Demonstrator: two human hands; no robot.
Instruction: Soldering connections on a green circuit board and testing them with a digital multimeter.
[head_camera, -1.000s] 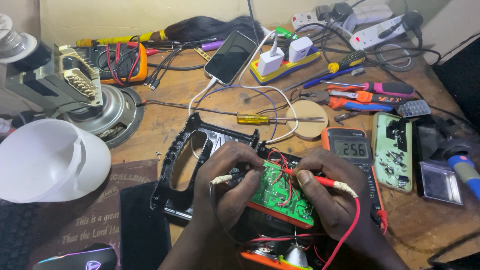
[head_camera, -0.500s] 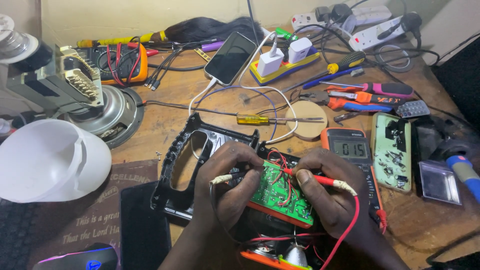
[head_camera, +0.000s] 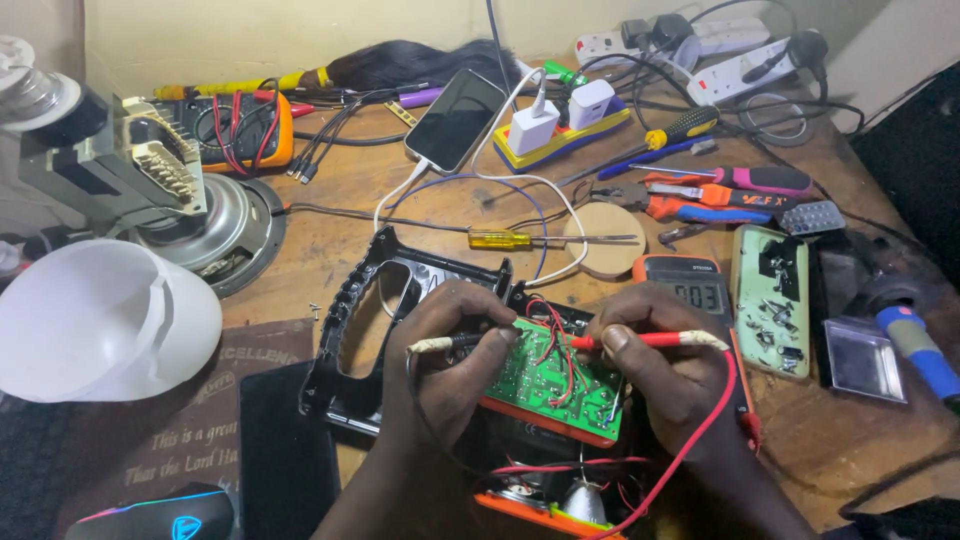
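Left hand: my left hand (head_camera: 450, 350) is curled, fingertips pinching a black test probe with a pale taped end (head_camera: 440, 343); its tip points down at the board, but my fingers hide where it lands.
Right hand: my right hand (head_camera: 655, 365) pinches a red test probe with a pale taped end (head_camera: 660, 340) between thumb and forefinger; its point sits among the red wires, and I cannot tell the exact contact.
Board: the green printed circuit board (head_camera: 555, 385) lies between my hands, on an orange plastic housing (head_camera: 545, 425) in front of me; my hands cover both its side edges.
Meter: the orange-edged digital multimeter (head_camera: 700, 290) sits just behind my right hand, display showing, lower body hidden.
Red lead: the red lead wire (head_camera: 700, 440) runs from the probe down past my wrist and is cut off at the bottom edge.
Black shell: the black plastic casing with a handle opening (head_camera: 360, 330) lies left of the board, partly under my left hand.
Nearby: a yellow-handled screwdriver (head_camera: 510, 239) lies on the wooden table (head_camera: 340, 200) behind the casing.
Bottom: what lies below the housing is cropped and hard to make out.
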